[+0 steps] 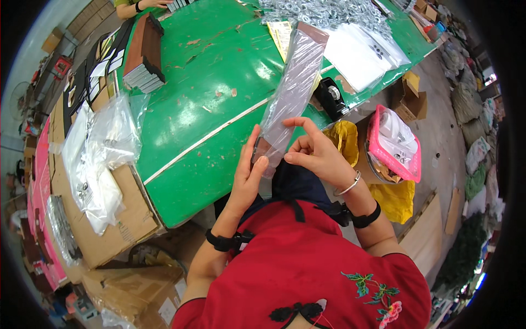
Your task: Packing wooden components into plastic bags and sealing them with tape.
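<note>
A long, flat, brown strip-shaped piece in a clear plastic sleeve (293, 82) slants from my lap up over the table edge. My left hand (248, 172) grips its near end, with the thumb on top and the fingers along the left side. Against the sleeve's right edge, my right hand (316, 151) has its index finger stretched onto the plastic. Its thumb points at the same edge, apart from the index finger, and the other fingers are bent. A black tape dispenser (330, 97) stands just right of the sleeve.
The green table (203, 109) carries stacked brown pieces (145, 55), white bags (359, 57) and a heap of small wrapped metal parts (334, 13). Clear bags (98, 159) lie on cardboard at left. A pink basket (392, 145) stands at right. Across the table is another person's hand (153, 4).
</note>
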`<state>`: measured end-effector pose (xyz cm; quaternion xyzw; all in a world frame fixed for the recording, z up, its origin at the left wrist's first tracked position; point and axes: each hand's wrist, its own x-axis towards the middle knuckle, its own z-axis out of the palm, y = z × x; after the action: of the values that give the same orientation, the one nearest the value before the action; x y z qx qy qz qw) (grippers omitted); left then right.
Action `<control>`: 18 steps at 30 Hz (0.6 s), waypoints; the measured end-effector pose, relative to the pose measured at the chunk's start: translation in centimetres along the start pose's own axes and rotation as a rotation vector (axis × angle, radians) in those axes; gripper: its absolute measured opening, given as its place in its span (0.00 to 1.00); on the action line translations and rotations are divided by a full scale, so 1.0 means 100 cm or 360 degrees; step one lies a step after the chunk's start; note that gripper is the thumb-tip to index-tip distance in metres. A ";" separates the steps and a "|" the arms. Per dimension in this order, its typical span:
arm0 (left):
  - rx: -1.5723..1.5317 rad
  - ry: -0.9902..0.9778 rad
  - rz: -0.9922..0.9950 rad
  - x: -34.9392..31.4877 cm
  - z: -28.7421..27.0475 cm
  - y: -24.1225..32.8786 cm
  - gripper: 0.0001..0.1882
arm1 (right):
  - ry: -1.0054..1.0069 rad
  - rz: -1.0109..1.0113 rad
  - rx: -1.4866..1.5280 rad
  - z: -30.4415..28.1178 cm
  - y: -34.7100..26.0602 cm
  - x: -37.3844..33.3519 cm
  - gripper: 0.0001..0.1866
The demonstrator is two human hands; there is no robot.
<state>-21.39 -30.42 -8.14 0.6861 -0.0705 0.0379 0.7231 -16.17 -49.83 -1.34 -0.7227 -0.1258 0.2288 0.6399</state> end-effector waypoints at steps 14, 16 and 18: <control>-0.0656 0.0172 -0.0226 -0.006 0.007 0.026 0.34 | -0.0020 -0.0246 0.0305 0.021 0.031 0.014 0.15; -0.0770 0.0216 -0.0289 -0.005 0.005 0.028 0.34 | 0.0157 -0.0393 0.0186 0.030 0.036 0.019 0.15; -0.0950 0.0212 -0.0411 -0.011 -0.003 0.027 0.35 | 0.0245 -0.0334 -0.0016 0.036 0.036 0.020 0.17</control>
<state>-22.92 -29.95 -5.65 0.4434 0.0565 -0.0317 0.8940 -16.61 -46.31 -5.51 -0.7242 -0.1523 0.1037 0.6645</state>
